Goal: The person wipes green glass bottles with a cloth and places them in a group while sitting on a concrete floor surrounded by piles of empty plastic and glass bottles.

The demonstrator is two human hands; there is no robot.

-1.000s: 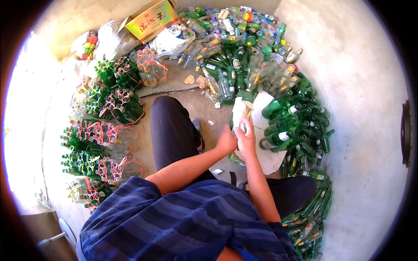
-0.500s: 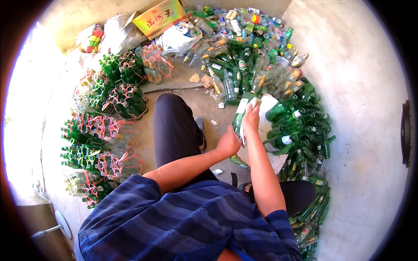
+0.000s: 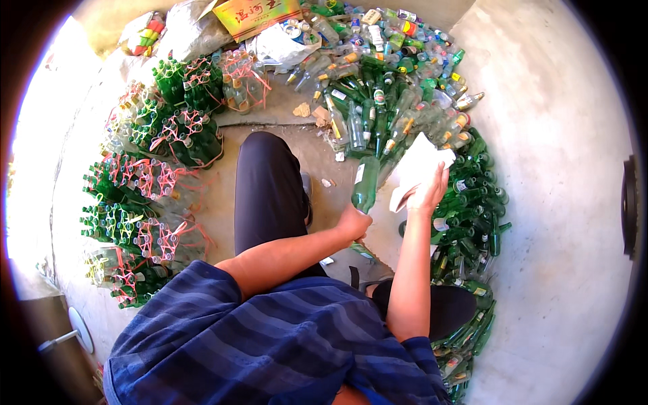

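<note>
A green glass bottle [image 3: 365,183] is tilted in front of me, its broad end pointing away. My left hand [image 3: 355,221] is closed round its narrower near end, and part of a pale label shows on its side. To the right, my right hand [image 3: 428,191] grips a folded white cloth [image 3: 416,164], lifted apart from the bottle. Beneath the cloth and that hand lies a pale flat board [image 3: 386,233], mostly covered. Beside my left wrist, a small green piece [image 3: 362,250] is partly hidden.
Loose green bottles [image 3: 466,196] are heaped along the right wall. Clear and mixed bottles [image 3: 378,81] pile up ahead. Bundles of bottles tied with pink string [image 3: 155,179] stand at left. A yellow carton [image 3: 256,19] and a white bag [image 3: 280,50] lie at the back.
My right hand has moved right, taking the white cloth away from the bottle. My left hand still holds the bottle, now lower and more upright in view. The whole view has shifted slightly.
</note>
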